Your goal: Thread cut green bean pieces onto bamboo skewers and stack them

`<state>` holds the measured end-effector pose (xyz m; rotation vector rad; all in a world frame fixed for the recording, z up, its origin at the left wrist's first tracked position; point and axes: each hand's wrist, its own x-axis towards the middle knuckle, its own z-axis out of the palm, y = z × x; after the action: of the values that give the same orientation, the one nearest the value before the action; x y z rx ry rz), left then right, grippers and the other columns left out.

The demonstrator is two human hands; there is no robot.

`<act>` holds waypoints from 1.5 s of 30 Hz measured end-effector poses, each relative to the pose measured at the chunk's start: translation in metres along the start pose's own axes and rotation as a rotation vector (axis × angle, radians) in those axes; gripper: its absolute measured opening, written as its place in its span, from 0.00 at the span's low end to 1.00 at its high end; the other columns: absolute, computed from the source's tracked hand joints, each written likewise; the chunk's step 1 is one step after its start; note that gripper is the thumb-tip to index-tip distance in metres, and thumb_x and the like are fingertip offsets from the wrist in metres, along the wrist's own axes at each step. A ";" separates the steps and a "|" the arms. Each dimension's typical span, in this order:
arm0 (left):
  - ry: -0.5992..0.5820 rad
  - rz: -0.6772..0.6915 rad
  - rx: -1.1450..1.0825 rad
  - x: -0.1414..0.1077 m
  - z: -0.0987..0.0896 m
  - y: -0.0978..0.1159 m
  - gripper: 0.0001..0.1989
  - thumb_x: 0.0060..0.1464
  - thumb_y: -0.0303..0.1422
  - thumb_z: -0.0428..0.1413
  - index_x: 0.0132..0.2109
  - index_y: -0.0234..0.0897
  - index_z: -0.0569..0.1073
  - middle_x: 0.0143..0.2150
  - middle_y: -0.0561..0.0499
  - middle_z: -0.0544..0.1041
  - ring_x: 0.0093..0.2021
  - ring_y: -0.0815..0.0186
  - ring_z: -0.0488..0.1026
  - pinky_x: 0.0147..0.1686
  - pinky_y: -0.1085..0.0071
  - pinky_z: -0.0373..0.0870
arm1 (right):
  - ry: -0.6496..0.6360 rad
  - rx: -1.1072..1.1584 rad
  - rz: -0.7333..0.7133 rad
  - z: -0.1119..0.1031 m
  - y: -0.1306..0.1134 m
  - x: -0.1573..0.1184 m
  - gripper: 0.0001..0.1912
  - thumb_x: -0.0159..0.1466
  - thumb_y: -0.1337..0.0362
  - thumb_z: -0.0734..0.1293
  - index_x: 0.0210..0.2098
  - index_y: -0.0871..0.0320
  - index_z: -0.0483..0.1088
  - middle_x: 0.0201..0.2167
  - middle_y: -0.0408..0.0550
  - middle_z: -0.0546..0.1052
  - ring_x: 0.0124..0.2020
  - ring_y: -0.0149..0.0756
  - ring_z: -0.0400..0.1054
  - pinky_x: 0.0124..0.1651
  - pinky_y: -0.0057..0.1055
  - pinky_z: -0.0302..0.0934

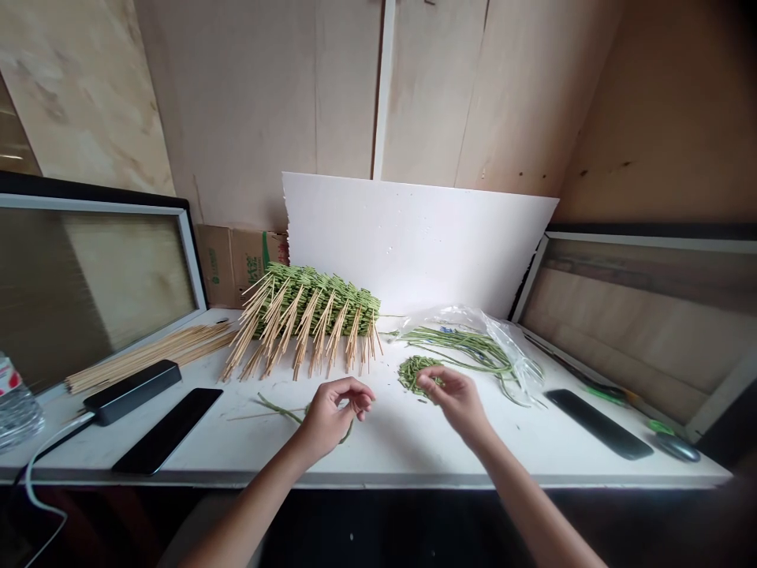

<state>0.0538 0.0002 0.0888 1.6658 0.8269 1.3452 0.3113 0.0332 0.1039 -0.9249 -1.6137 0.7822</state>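
Observation:
My left hand [333, 414] is held just above the front of the white table, its fingers curled toward the thumb. Whatever lies between its fingertips is too small to make out. Behind and under it, a long green stalk [277, 407] curves along the tabletop, with a thin wooden skewer [251, 416] beside it. My right hand [453, 392] reaches over the near right side of a small heap of short-cut green stalk pieces [414, 369]. Its thumb and fingertips are pinched together, and I cannot tell what is in them.
A large stack of loaded skewers [319, 304] stands at the back. Bare skewers [147, 355] lie left, near a black box [133, 390] and a dark phone [169, 430]. At right are a clear bag [514, 347] of long stalks [461, 345] and another dark flat device [598, 424].

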 end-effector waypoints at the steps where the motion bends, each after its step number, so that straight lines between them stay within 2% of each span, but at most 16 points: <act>1: 0.033 0.019 0.003 0.002 -0.002 -0.002 0.11 0.63 0.37 0.59 0.38 0.33 0.79 0.33 0.48 0.76 0.28 0.69 0.72 0.31 0.71 0.71 | 0.080 -0.091 0.023 -0.012 0.005 0.006 0.20 0.61 0.46 0.73 0.37 0.58 0.80 0.35 0.54 0.82 0.32 0.41 0.73 0.29 0.31 0.65; 3: 0.112 0.067 0.047 0.005 -0.008 -0.004 0.13 0.65 0.38 0.58 0.39 0.33 0.81 0.38 0.46 0.76 0.28 0.70 0.70 0.31 0.72 0.70 | 0.194 -0.255 0.047 -0.035 0.018 0.016 0.22 0.60 0.43 0.72 0.36 0.58 0.82 0.40 0.57 0.83 0.39 0.47 0.76 0.36 0.35 0.68; 4: 0.152 0.091 0.081 0.006 -0.011 -0.004 0.14 0.66 0.39 0.57 0.40 0.34 0.81 0.40 0.46 0.75 0.28 0.70 0.70 0.31 0.72 0.69 | 0.219 -0.317 0.064 -0.045 0.026 0.020 0.23 0.59 0.43 0.72 0.36 0.58 0.82 0.40 0.57 0.84 0.39 0.48 0.76 0.38 0.37 0.69; 8: 0.249 0.137 0.150 0.010 -0.025 0.006 0.16 0.67 0.41 0.55 0.46 0.35 0.83 0.41 0.46 0.76 0.31 0.69 0.70 0.36 0.70 0.70 | 0.260 -0.460 0.140 -0.068 0.061 0.024 0.22 0.56 0.45 0.72 0.34 0.59 0.83 0.36 0.57 0.85 0.32 0.46 0.74 0.36 0.38 0.67; 14: 0.326 0.028 -0.014 0.009 -0.038 0.018 0.14 0.59 0.41 0.65 0.46 0.35 0.81 0.36 0.48 0.79 0.35 0.66 0.75 0.41 0.69 0.73 | 0.186 -0.603 0.120 -0.067 0.085 0.021 0.18 0.59 0.49 0.70 0.35 0.56 0.84 0.34 0.54 0.85 0.31 0.45 0.74 0.34 0.36 0.63; 17: 0.353 -0.020 -0.124 0.009 -0.038 0.020 0.16 0.55 0.39 0.68 0.46 0.33 0.80 0.36 0.48 0.80 0.34 0.67 0.75 0.40 0.70 0.74 | 0.173 -0.621 0.098 -0.066 0.090 0.020 0.18 0.59 0.50 0.70 0.35 0.56 0.84 0.35 0.54 0.85 0.34 0.47 0.75 0.37 0.37 0.65; 20: 0.324 -0.035 -0.166 0.009 -0.033 0.023 0.18 0.50 0.37 0.71 0.44 0.32 0.80 0.36 0.47 0.80 0.33 0.67 0.76 0.38 0.70 0.75 | 0.184 -0.627 0.088 -0.066 0.092 0.021 0.19 0.60 0.49 0.70 0.36 0.57 0.84 0.37 0.55 0.85 0.33 0.47 0.74 0.38 0.39 0.65; 23: 0.280 -0.050 -0.172 0.009 -0.025 0.025 0.18 0.48 0.37 0.72 0.43 0.32 0.79 0.35 0.47 0.81 0.31 0.66 0.77 0.36 0.68 0.76 | 0.248 -0.617 0.055 -0.063 0.080 0.022 0.23 0.63 0.45 0.68 0.38 0.58 0.84 0.37 0.57 0.85 0.31 0.46 0.72 0.36 0.40 0.65; 25: 0.259 -0.063 -0.162 0.008 -0.020 0.026 0.18 0.48 0.36 0.72 0.43 0.32 0.78 0.36 0.47 0.81 0.31 0.66 0.78 0.36 0.68 0.76 | 0.254 -0.546 0.023 -0.054 0.060 0.021 0.25 0.64 0.43 0.68 0.40 0.58 0.83 0.39 0.58 0.84 0.33 0.46 0.72 0.36 0.40 0.67; 27: 0.240 -0.076 -0.150 0.006 -0.015 0.025 0.18 0.49 0.35 0.71 0.44 0.33 0.77 0.38 0.48 0.81 0.31 0.66 0.79 0.35 0.68 0.76 | 0.126 -0.387 0.009 -0.038 0.033 0.016 0.25 0.66 0.43 0.67 0.43 0.57 0.83 0.44 0.59 0.83 0.35 0.45 0.74 0.35 0.39 0.69; 29: 0.204 -0.098 -0.134 0.002 -0.009 0.023 0.19 0.50 0.35 0.71 0.46 0.34 0.75 0.35 0.48 0.81 0.32 0.65 0.80 0.36 0.68 0.76 | -0.103 -0.227 0.002 -0.018 0.006 0.006 0.23 0.68 0.45 0.67 0.49 0.55 0.81 0.47 0.57 0.83 0.38 0.44 0.76 0.35 0.37 0.71; 31: 0.153 -0.119 -0.112 -0.001 -0.003 0.023 0.19 0.53 0.35 0.69 0.48 0.35 0.74 0.31 0.50 0.81 0.32 0.63 0.80 0.36 0.67 0.76 | -0.248 -0.178 -0.082 0.003 -0.016 -0.008 0.19 0.67 0.48 0.70 0.50 0.52 0.80 0.44 0.53 0.83 0.40 0.43 0.76 0.35 0.34 0.70; 33: 0.100 -0.131 -0.092 -0.005 0.002 0.024 0.19 0.54 0.34 0.68 0.51 0.36 0.73 0.30 0.51 0.80 0.33 0.62 0.81 0.37 0.67 0.76 | -0.319 -0.178 -0.199 0.022 -0.031 -0.021 0.21 0.63 0.50 0.75 0.53 0.49 0.78 0.41 0.50 0.82 0.41 0.42 0.75 0.35 0.33 0.69; 36: 0.026 -0.150 -0.065 -0.010 0.008 0.029 0.21 0.53 0.32 0.68 0.53 0.37 0.73 0.35 0.50 0.81 0.34 0.63 0.82 0.39 0.66 0.77 | -0.297 -0.175 -0.287 0.040 -0.037 -0.035 0.18 0.68 0.55 0.72 0.56 0.48 0.75 0.40 0.50 0.82 0.42 0.40 0.74 0.36 0.32 0.68; 39: -0.025 -0.173 -0.027 -0.011 0.010 0.034 0.22 0.53 0.32 0.69 0.54 0.38 0.73 0.42 0.47 0.82 0.35 0.63 0.82 0.41 0.66 0.77 | -0.253 -0.154 -0.318 0.046 -0.034 -0.038 0.11 0.73 0.58 0.66 0.51 0.48 0.78 0.37 0.48 0.81 0.39 0.38 0.73 0.39 0.33 0.67; 45: -0.052 -0.120 0.064 -0.012 0.013 0.031 0.24 0.53 0.35 0.69 0.55 0.40 0.73 0.50 0.44 0.79 0.36 0.63 0.82 0.39 0.66 0.79 | -0.234 -0.071 -0.176 0.049 -0.031 -0.036 0.09 0.67 0.55 0.72 0.43 0.51 0.80 0.36 0.47 0.82 0.39 0.38 0.75 0.33 0.29 0.66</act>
<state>0.0638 -0.0271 0.1101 1.6654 0.9323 1.1999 0.2632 -0.0142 0.1032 -0.7496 -1.9099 0.7344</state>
